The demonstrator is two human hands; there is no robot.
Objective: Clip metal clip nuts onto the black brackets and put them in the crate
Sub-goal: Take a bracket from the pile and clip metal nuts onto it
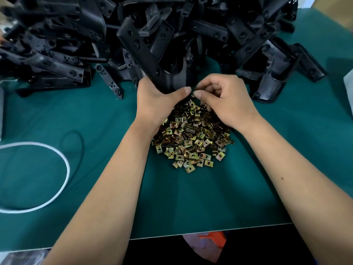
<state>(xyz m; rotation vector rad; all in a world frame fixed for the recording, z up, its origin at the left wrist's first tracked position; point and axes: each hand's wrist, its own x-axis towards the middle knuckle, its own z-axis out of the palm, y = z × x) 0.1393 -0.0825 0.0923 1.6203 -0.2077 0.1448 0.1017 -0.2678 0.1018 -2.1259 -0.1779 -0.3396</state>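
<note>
Item 1, right hand (pixel 227 101): I see thumb and forefinger pinched narrow on something small at their tips, a clip nut (pixel 195 92) as far as I can judge, though it is nearly covered and hard to make out. The other fingers curl down toward the heap below.

Item 2, left hand (pixel 158 100): fingers wrapped round the lower end of one black bracket (pixel 142 52), thumb stretched toward the right thumb tip, almost touching it. The bracket rises tilted up and away from the fingers, a long flat bar with holes.

Item 3, just beneath both sets of fingers: pile of clip nuts (pixel 191 140), brassy square pieces with a centre hole, loose on the green table mat (pixel 95 115). Both wrists overlie its upper edges, hiding part of it.

Item 4, beyond the fingers: heap of brackets (pixel 229 31), tangled, filling the far side of the mat and running past the top and left edges. It crowds close behind the held bracket, black on black, so I cannot tell where the held part ends.

Item 5, well to the left of the fingers: white cord (pixel 65 163) in a loop, with a thin black loop (pixel 81 138) just inside it.

Item 6, nearest me, below the mat's edge: an orange shape (pixel 212 239), dark and unclear.

Item 7, crate: I cannot make one out with certainty.
</note>
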